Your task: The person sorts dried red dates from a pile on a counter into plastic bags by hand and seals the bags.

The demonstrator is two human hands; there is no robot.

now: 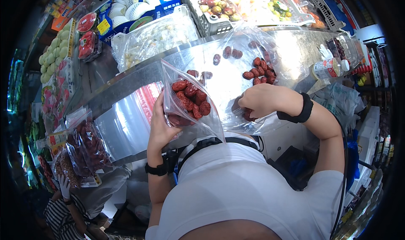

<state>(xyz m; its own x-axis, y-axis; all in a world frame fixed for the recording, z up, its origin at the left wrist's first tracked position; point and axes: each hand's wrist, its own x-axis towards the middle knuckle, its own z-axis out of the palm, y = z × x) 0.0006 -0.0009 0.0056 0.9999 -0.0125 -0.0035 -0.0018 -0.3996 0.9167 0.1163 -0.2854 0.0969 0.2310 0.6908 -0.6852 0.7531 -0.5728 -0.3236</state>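
My left hand (161, 126) holds up a clear zip bag (212, 126) with its mouth spread wide. Several wrinkled dried jujubes (190, 97) fill it. Over a large clear plastic bag (269, 126) on the metal counter, my right hand (265, 99) is curled around dark red jujubes (249, 114), partly hidden beneath the fingers. Beyond that hand a pile of jujubes (261, 71) rests in the large bag. A few single ones (232, 53) lie farther back, and others (197, 74) show just behind the zip bag.
Flat zip bags (123, 120) are stacked at left, beside filled bags of jujubes (88, 145). A bottle (330, 68) lies at right. Fruit crates (218, 23) and a lidded-looking plastic-covered tray (155, 37) line the back. A person's gloved hand (64, 186) appears lower left.
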